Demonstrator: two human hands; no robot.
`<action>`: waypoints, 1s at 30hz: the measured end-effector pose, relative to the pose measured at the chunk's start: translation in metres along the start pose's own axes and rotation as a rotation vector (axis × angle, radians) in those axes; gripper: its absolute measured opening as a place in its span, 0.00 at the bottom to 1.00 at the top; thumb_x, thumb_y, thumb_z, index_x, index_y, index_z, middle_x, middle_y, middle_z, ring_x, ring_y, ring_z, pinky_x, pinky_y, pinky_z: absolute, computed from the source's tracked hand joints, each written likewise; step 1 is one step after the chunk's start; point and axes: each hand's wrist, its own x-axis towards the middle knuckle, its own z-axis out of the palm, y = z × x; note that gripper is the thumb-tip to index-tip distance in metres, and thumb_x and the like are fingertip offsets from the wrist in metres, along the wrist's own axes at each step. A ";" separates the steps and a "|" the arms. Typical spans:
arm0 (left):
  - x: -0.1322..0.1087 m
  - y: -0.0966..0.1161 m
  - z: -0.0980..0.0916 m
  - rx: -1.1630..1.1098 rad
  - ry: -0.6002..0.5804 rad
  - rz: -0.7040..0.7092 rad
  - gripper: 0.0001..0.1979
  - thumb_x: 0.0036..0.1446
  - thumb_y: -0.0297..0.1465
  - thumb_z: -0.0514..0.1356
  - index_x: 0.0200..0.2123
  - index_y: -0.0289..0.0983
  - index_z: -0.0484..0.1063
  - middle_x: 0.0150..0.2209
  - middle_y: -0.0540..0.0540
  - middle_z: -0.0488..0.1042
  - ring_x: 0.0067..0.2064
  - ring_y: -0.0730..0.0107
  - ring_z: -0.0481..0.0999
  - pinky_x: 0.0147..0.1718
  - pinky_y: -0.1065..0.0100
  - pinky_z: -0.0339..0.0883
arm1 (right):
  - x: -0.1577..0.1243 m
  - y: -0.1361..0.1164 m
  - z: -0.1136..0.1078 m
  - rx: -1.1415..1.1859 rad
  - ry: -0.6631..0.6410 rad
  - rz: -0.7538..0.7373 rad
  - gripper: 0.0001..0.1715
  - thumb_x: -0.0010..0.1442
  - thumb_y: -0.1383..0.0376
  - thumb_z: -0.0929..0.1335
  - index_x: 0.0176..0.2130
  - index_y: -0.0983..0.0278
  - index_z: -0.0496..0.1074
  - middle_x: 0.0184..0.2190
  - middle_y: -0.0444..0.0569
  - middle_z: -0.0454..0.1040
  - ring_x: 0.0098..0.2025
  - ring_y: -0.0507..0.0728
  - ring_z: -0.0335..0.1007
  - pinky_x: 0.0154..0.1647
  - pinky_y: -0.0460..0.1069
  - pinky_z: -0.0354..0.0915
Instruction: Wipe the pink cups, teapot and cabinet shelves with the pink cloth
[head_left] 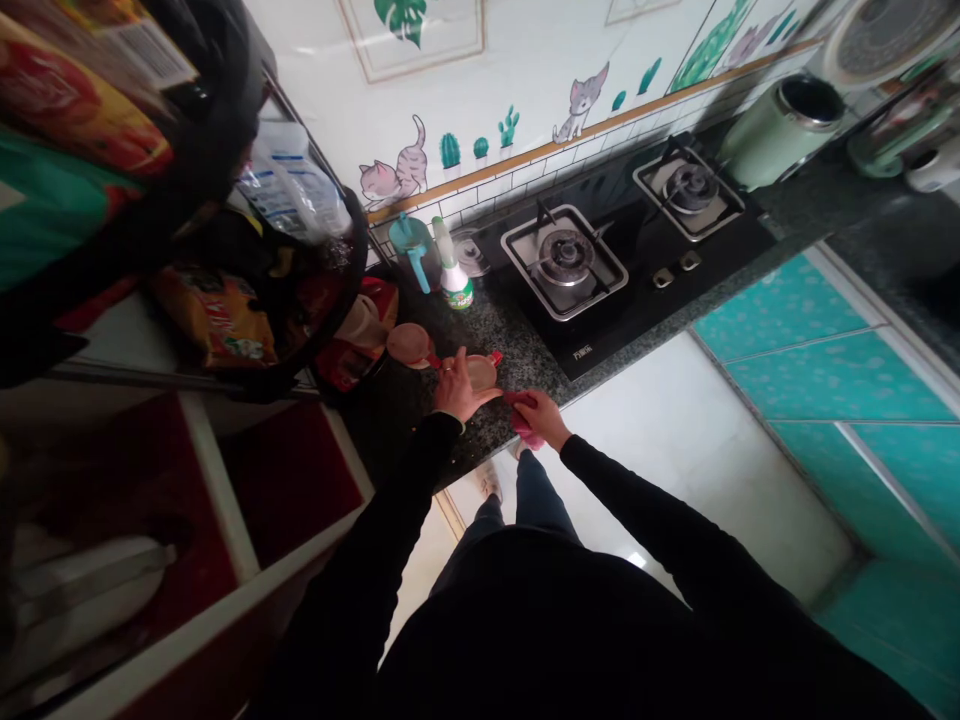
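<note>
Over the dark counter, my left hand (456,388) is closed around a small pale-pink container (483,372) with a red tab on its far rim. Its exact kind is hard to make out. A round pinkish lid or cup (409,345) with a red edge lies just left of that hand. At the counter's front edge my right hand (546,418) grips a pink cloth (529,432), part of which hangs below the fingers. The cloth's upper end is close to the near side of the container; whether they touch I cannot tell.
Behind the hands stand a white-and-green spray bottle (456,282) and a teal-lidded jug (411,245). A two-burner gas stove (622,290) lies to the right, with a green canister (776,135) beyond. A black rack (360,260) of food packets borders the left.
</note>
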 end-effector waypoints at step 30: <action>0.012 -0.014 0.002 0.063 -0.193 0.257 0.45 0.44 0.35 0.76 0.64 0.46 0.61 0.57 0.39 0.67 0.58 0.47 0.72 0.59 0.50 0.69 | 0.087 -0.024 0.038 0.043 0.175 0.081 0.18 0.62 0.56 0.70 0.49 0.61 0.71 0.46 0.51 0.78 0.45 0.59 0.76 0.49 0.51 0.69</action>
